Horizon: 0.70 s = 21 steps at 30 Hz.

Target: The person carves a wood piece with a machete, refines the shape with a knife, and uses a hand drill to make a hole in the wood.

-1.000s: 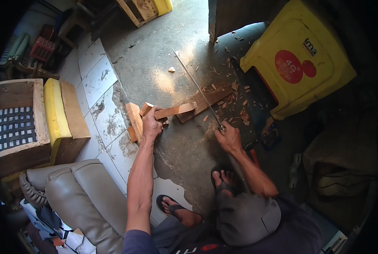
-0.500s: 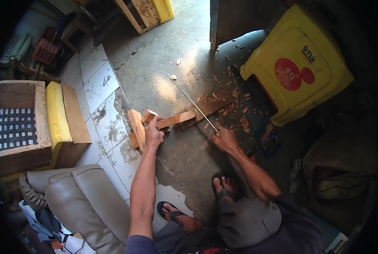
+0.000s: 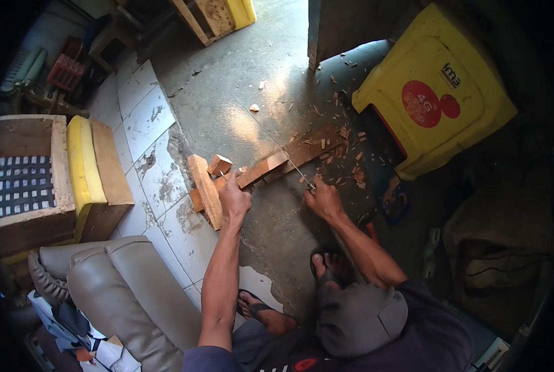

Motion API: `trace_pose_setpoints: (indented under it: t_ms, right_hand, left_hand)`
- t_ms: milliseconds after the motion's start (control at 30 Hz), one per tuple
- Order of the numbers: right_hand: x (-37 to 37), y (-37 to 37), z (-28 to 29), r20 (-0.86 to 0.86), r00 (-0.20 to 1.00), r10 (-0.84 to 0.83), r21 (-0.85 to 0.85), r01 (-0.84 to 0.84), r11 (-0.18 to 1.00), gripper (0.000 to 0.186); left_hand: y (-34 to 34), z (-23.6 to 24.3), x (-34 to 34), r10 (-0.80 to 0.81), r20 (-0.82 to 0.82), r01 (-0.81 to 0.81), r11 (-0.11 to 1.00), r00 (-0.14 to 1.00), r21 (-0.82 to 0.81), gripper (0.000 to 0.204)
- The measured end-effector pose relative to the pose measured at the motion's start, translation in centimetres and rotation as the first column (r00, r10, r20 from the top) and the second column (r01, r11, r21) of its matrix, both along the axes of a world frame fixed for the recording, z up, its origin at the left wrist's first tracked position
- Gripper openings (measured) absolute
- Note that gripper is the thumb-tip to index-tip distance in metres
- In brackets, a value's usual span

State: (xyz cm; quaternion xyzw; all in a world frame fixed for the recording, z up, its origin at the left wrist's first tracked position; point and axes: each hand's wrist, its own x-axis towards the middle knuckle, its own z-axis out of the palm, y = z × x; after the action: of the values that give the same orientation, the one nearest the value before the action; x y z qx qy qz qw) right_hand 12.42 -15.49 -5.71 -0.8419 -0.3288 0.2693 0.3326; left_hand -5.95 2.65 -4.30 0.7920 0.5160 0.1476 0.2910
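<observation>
My left hand (image 3: 234, 199) is closed round the near end of a short wooden bar (image 3: 268, 167). The bar slants up to the right, its far end over a longer reddish-brown board (image 3: 308, 152) on the floor. My right hand (image 3: 324, 199) grips the handle of a long thin tool (image 3: 299, 170), perhaps a blade seen edge-on. Its shaft crosses near the bar's far end, and the outer part is smeared by motion. Beside my left hand lie a wooden block (image 3: 219, 164) and a longer wood piece (image 3: 204, 189).
Wood chips (image 3: 357, 177) litter the floor right of the board. A yellow plastic stool (image 3: 441, 93) stands at the right, with a saw-like tool (image 3: 393, 199) below it. Left are a wooden frame with yellow foam (image 3: 86, 164) and a grey-brown padded seat (image 3: 128, 291).
The long thin tool has swung, its shaft now blurred near the bar's end. My left hand has shifted slightly right and down, and the wood piece beside it shows more fully.
</observation>
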Motion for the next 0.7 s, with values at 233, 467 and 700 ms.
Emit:
trace_pose_setpoints:
  t_ms: [233,467,700]
  right_hand:
    - [0.9,0.0,0.4,-0.064,0.997,0.047,0.210,-0.032,0.977,0.030]
    - [1.5,-0.7,0.4,0.025,0.999,0.028,0.210,-0.033,0.977,0.023]
    - [2.0,0.4,2.1,0.004,1.000,0.023,0.030,-0.023,0.999,0.019]
  left_hand:
    - [-0.4,1.3,0.0,0.068,-0.074,-0.079,0.983,0.995,-0.163,0.053]
    - [0.0,0.9,-0.3,-0.079,-0.028,0.083,0.982,0.996,0.168,0.046]
    - [0.7,1.3,0.3,-0.113,0.009,0.111,0.987,0.994,0.119,0.045]
